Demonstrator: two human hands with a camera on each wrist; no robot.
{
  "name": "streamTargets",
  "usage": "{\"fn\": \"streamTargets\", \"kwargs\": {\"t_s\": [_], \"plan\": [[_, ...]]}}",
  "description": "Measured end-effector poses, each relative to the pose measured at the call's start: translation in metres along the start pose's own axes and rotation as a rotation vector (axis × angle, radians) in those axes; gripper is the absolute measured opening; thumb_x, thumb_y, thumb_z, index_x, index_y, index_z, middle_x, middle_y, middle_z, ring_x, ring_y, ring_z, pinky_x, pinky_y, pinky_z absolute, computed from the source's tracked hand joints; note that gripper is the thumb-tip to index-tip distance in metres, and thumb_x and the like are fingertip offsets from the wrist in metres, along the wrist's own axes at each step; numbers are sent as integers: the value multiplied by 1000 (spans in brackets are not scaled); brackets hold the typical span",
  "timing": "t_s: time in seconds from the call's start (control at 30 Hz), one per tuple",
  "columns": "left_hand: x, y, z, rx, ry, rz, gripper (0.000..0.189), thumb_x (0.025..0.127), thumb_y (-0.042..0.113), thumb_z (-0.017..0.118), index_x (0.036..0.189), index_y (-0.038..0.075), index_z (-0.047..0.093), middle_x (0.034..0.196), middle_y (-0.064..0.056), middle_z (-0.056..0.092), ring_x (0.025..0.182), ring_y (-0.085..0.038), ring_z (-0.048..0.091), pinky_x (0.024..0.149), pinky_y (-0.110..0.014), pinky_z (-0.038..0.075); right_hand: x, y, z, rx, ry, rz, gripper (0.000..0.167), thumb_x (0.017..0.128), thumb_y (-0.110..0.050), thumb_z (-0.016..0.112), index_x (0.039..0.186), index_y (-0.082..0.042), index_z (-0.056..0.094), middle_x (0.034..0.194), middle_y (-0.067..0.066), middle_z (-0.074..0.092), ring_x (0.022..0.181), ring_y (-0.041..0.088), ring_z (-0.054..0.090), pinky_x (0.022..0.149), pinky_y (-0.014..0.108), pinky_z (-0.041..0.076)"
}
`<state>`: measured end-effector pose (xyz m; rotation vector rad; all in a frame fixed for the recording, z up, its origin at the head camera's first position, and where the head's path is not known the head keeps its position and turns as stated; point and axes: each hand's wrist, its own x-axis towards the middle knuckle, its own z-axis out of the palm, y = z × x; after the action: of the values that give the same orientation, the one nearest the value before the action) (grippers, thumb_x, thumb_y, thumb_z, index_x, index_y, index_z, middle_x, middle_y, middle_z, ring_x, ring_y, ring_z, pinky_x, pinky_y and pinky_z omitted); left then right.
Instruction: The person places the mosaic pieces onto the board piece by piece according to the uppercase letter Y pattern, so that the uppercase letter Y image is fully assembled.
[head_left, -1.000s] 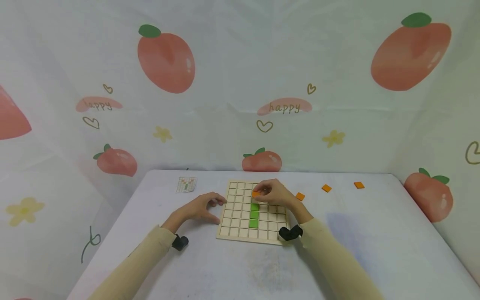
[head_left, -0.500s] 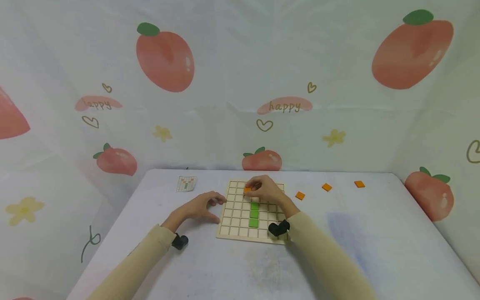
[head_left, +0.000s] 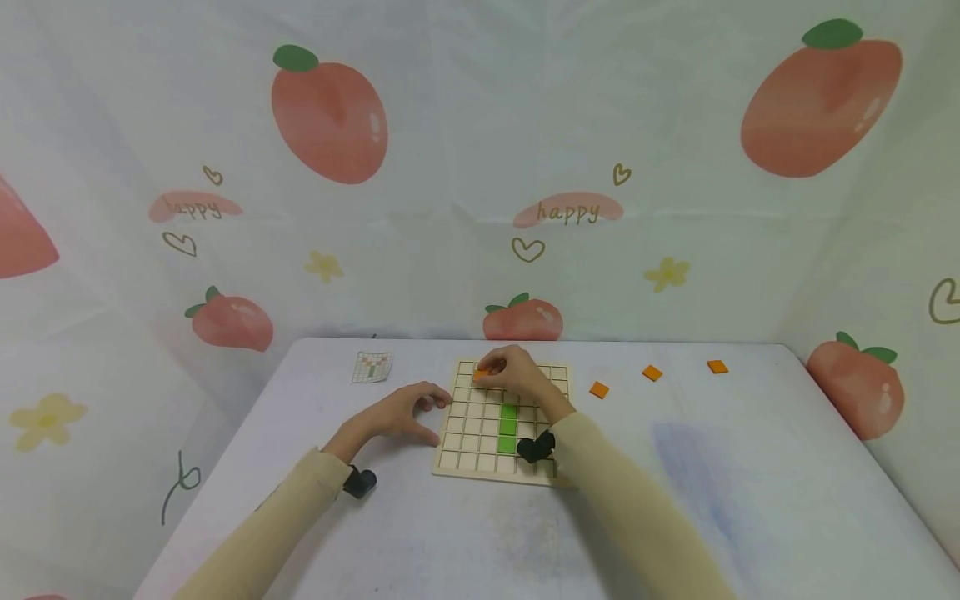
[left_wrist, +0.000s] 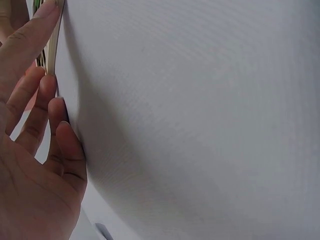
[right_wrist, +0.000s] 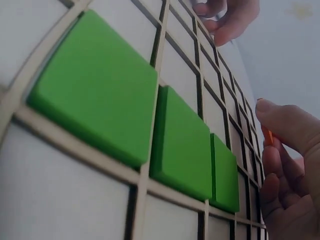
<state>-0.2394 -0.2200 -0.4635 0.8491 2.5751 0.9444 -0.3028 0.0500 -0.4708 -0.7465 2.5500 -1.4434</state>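
A wooden grid board (head_left: 491,477) lies on the table, with three green square tiles (head_left: 507,427) in one column of its cells. My right hand (head_left: 517,375) pinches an orange square tile (head_left: 481,377) between thumb and fingers, over the far left part of the board. In the right wrist view, a sliver of this orange tile (right_wrist: 268,135) shows between the fingertips. My left hand (head_left: 397,414) rests at the board's left edge with thumb and fingers spread. The left wrist view shows its fingertips right at the board's side (left_wrist: 52,57).
Three more orange tiles lie spaced out right of the board: a near tile (head_left: 599,390), a middle tile (head_left: 652,373) and a far tile (head_left: 717,367). A small paper card with a coloured grid pattern (head_left: 372,367) lies at the back left. A printed cloth (head_left: 450,275) hangs behind the table.
My right hand has moved left and slightly away across the board, carrying the orange tile from above the green column toward the far left cells. My left hand has stayed put.
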Motion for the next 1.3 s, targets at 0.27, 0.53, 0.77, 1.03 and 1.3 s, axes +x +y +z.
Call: {"fn": "streamTargets", "kwargs": {"t_s": [0.27, 0.53, 0.77, 1.03, 1.3], "plan": [[-1, 1, -1, -14, 2, 2, 65, 77, 19, 92, 133, 6, 60, 126, -5, 61, 112, -26, 57, 102, -45, 45, 3, -5, 6, -37, -18, 7, 21, 84, -12, 85, 102, -3, 78, 95, 2, 71, 82, 14, 62, 76, 30, 53], [-1, 2, -1, -8, 2, 1, 65, 77, 20, 92, 133, 6, 60, 126, -5, 61, 111, -26, 57, 101, -45, 45, 3, -5, 6, -59, -24, 2, 20, 84, -9, 85, 101, -1, 77, 94, 3, 71, 81, 15, 61, 76, 29, 53], [-1, 3, -1, -1, 2, 0, 66, 76, 20, 92, 133, 7, 60, 126, -5, 61, 110, -25, 56, 100, -45, 46, 5, -2, 7, -75, -23, -2, 19, 83, -9, 85, 99, -2, 77, 93, 3, 71, 82, 15, 61, 77, 30, 52], [-1, 3, -1, -6, 2, -7, 65, 77, 20, 92, 133, 7, 61, 126, -4, 61, 111, -25, 56, 101, -44, 45, 5, -5, 7, -92, -23, 15, 18, 83, -10, 86, 98, -3, 78, 92, 2, 71, 83, 15, 61, 78, 31, 52], [-1, 3, -1, -10, 2, 4, 65, 77, 20, 92, 132, 7, 60, 127, -5, 61, 112, -25, 56, 101, -42, 45, 4, -7, 6, -89, -34, 27, 20, 83, -11, 86, 99, -3, 78, 93, 2, 71, 84, 15, 61, 80, 31, 52]]}}
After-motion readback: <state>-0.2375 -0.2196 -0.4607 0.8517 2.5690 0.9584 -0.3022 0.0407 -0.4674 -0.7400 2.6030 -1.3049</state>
